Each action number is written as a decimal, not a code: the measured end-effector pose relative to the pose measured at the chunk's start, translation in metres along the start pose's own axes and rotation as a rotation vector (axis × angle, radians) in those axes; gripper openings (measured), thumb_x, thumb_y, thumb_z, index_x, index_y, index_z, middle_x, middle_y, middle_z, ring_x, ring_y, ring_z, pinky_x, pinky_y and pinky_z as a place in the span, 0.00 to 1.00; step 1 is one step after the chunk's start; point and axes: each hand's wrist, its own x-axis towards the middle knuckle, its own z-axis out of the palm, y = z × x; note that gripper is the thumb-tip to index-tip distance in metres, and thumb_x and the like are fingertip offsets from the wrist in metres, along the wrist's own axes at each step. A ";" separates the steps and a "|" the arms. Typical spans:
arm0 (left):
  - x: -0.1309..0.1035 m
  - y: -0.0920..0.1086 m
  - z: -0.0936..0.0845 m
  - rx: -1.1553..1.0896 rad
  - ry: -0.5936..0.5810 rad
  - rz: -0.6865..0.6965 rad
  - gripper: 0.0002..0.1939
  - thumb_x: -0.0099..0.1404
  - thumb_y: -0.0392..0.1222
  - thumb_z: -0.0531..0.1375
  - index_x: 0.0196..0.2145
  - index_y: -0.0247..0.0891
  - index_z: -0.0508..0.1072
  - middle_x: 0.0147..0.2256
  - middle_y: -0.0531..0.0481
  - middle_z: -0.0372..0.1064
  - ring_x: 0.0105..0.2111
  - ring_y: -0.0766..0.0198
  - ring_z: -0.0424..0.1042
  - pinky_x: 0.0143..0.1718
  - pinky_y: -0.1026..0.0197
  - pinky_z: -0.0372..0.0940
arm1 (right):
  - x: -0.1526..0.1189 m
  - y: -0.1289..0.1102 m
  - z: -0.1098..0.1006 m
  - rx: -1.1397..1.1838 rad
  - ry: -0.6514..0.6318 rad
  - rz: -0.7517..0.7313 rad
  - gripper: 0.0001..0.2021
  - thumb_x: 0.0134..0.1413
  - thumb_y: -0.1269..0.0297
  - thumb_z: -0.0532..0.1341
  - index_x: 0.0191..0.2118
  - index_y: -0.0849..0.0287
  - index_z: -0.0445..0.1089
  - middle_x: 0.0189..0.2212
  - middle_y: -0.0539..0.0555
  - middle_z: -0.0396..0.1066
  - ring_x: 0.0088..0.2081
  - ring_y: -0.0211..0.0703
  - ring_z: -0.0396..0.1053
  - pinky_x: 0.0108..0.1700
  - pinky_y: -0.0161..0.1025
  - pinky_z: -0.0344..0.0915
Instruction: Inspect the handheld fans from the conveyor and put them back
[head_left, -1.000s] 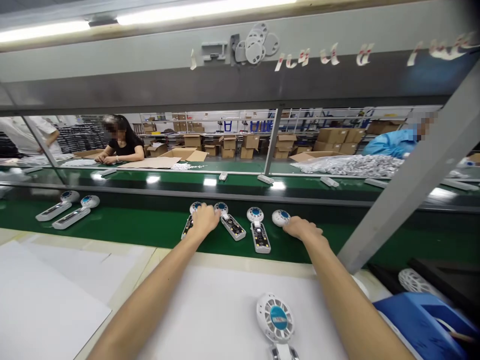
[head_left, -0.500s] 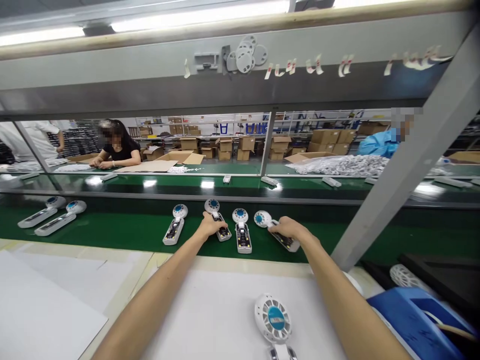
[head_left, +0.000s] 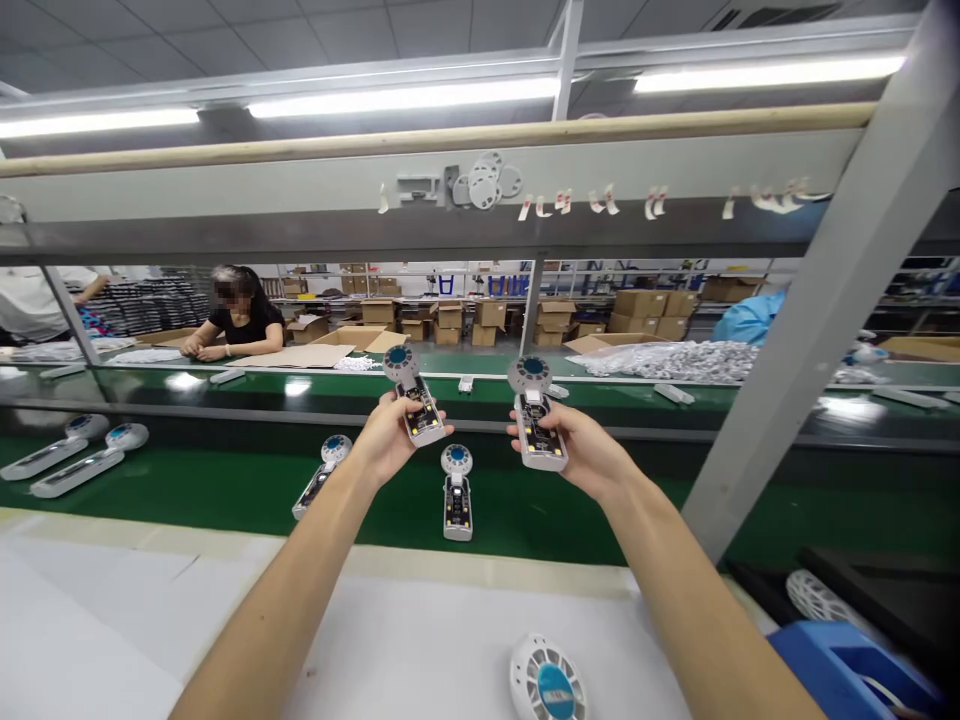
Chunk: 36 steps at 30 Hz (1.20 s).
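My left hand (head_left: pixel 388 436) is closed around a white handheld fan (head_left: pixel 421 412) with its circuit board exposed and its round head up. Another open-backed fan (head_left: pixel 541 432) is gripped by my right hand (head_left: pixel 589 448), also raised above the green belt (head_left: pixel 555 510). Between and below the hands, one fan (head_left: pixel 457 500) lies on the belt. A further fan (head_left: pixel 313 488) sits left of it, partly covered by my left forearm. On the white work surface (head_left: pixel 420 640) in front of me rests a fan head (head_left: pixel 551 680) with a blue centre, cut off by the bottom edge.
Two fans (head_left: pixel 82 470) lie at the belt's far left. A slanted metal post (head_left: pixel 817 290) stands at the right, near a blue bin (head_left: pixel 840 660). Beyond the belt a person (head_left: pixel 244 320) sits by cardboard, and white parts (head_left: pixel 675 360) are heaped at the right.
Both hands have lifted their fans off the belt and turned them more towards the camera. The view has tilted upward, showing more ceiling.
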 end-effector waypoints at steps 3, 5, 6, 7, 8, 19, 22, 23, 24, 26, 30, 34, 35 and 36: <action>-0.026 0.019 0.017 0.009 -0.087 0.026 0.20 0.59 0.27 0.57 0.49 0.37 0.61 0.44 0.41 0.72 0.43 0.49 0.77 0.42 0.44 0.76 | -0.017 -0.007 0.010 -0.039 -0.056 -0.088 0.21 0.45 0.78 0.58 0.48 0.59 0.66 0.40 0.56 0.75 0.37 0.47 0.77 0.35 0.40 0.76; -0.040 0.025 0.026 0.064 -0.128 0.051 0.26 0.59 0.26 0.58 0.53 0.39 0.58 0.47 0.41 0.71 0.44 0.49 0.77 0.39 0.45 0.76 | -0.025 -0.010 0.015 -0.106 -0.110 -0.144 0.29 0.45 0.76 0.60 0.56 0.56 0.62 0.38 0.55 0.76 0.33 0.45 0.77 0.32 0.39 0.75; -0.046 0.027 0.030 0.094 -0.149 0.069 0.29 0.58 0.26 0.59 0.55 0.41 0.56 0.47 0.41 0.71 0.43 0.49 0.78 0.38 0.46 0.76 | -0.028 -0.011 0.016 -0.134 -0.135 -0.181 0.32 0.45 0.75 0.61 0.59 0.55 0.58 0.37 0.54 0.76 0.32 0.44 0.76 0.31 0.38 0.74; -0.051 0.029 0.033 0.121 -0.173 0.088 0.33 0.58 0.26 0.59 0.57 0.43 0.53 0.48 0.42 0.71 0.41 0.51 0.78 0.36 0.47 0.76 | -0.031 -0.011 0.018 -0.153 -0.161 -0.225 0.36 0.45 0.74 0.62 0.62 0.53 0.55 0.37 0.53 0.76 0.31 0.44 0.76 0.32 0.38 0.74; -0.055 0.030 0.035 0.144 -0.203 0.104 0.35 0.57 0.26 0.60 0.58 0.45 0.50 0.48 0.43 0.71 0.39 0.53 0.78 0.36 0.48 0.76 | -0.033 -0.011 0.020 -0.164 -0.185 -0.274 0.39 0.45 0.73 0.62 0.64 0.53 0.52 0.37 0.53 0.76 0.32 0.44 0.76 0.33 0.38 0.74; -0.070 0.035 0.040 0.194 -0.429 0.128 0.44 0.57 0.28 0.62 0.64 0.47 0.46 0.49 0.44 0.69 0.40 0.56 0.76 0.42 0.49 0.74 | -0.050 -0.011 0.036 -0.184 -0.274 -0.440 0.43 0.45 0.72 0.62 0.67 0.48 0.47 0.48 0.55 0.72 0.42 0.48 0.74 0.36 0.41 0.75; -0.069 0.035 0.039 0.198 -0.439 0.117 0.44 0.57 0.29 0.62 0.65 0.47 0.46 0.48 0.45 0.70 0.38 0.57 0.77 0.40 0.51 0.74 | -0.053 -0.012 0.037 -0.184 -0.296 -0.433 0.44 0.46 0.72 0.63 0.68 0.48 0.46 0.42 0.53 0.73 0.34 0.45 0.75 0.35 0.42 0.74; -0.068 0.035 0.038 0.203 -0.441 0.115 0.44 0.57 0.29 0.62 0.65 0.47 0.46 0.47 0.45 0.71 0.37 0.57 0.77 0.39 0.52 0.74 | -0.054 -0.012 0.038 -0.188 -0.300 -0.431 0.44 0.45 0.72 0.63 0.68 0.48 0.45 0.41 0.52 0.74 0.33 0.44 0.74 0.35 0.43 0.74; -0.068 0.035 0.038 0.208 -0.442 0.116 0.44 0.57 0.29 0.62 0.65 0.47 0.46 0.46 0.45 0.71 0.36 0.57 0.77 0.39 0.52 0.73 | -0.054 -0.012 0.039 -0.192 -0.301 -0.428 0.44 0.45 0.72 0.63 0.68 0.48 0.45 0.41 0.52 0.74 0.34 0.44 0.74 0.36 0.43 0.75; -0.067 0.035 0.037 0.211 -0.439 0.125 0.44 0.56 0.29 0.63 0.65 0.47 0.48 0.46 0.45 0.72 0.37 0.56 0.77 0.41 0.53 0.73 | -0.056 -0.012 0.041 -0.194 -0.295 -0.422 0.45 0.45 0.72 0.63 0.68 0.48 0.46 0.42 0.53 0.74 0.37 0.46 0.75 0.37 0.43 0.75; -0.066 0.035 0.035 0.203 -0.434 0.140 0.43 0.55 0.29 0.63 0.64 0.47 0.50 0.47 0.45 0.71 0.39 0.55 0.76 0.42 0.52 0.73 | -0.057 -0.012 0.043 -0.182 -0.265 -0.409 0.45 0.43 0.72 0.64 0.67 0.48 0.48 0.45 0.54 0.74 0.46 0.51 0.74 0.36 0.40 0.75; -0.066 0.034 0.034 0.194 -0.445 0.142 0.43 0.55 0.28 0.62 0.64 0.48 0.51 0.47 0.45 0.71 0.41 0.55 0.75 0.41 0.53 0.73 | -0.055 -0.012 0.043 -0.172 -0.261 -0.408 0.44 0.42 0.72 0.63 0.67 0.47 0.50 0.45 0.53 0.75 0.47 0.51 0.74 0.35 0.39 0.74; -0.066 0.034 0.033 0.196 -0.452 0.139 0.43 0.56 0.28 0.62 0.64 0.49 0.51 0.47 0.46 0.71 0.41 0.55 0.75 0.41 0.53 0.73 | -0.055 -0.012 0.043 -0.169 -0.259 -0.408 0.44 0.41 0.72 0.63 0.66 0.47 0.50 0.45 0.53 0.74 0.47 0.51 0.74 0.35 0.39 0.74; -0.066 0.033 0.033 0.197 -0.458 0.135 0.43 0.56 0.28 0.61 0.64 0.49 0.50 0.48 0.46 0.71 0.41 0.55 0.75 0.41 0.53 0.73 | -0.055 -0.012 0.043 -0.165 -0.252 -0.409 0.44 0.41 0.73 0.63 0.66 0.48 0.50 0.45 0.53 0.74 0.48 0.51 0.74 0.35 0.39 0.74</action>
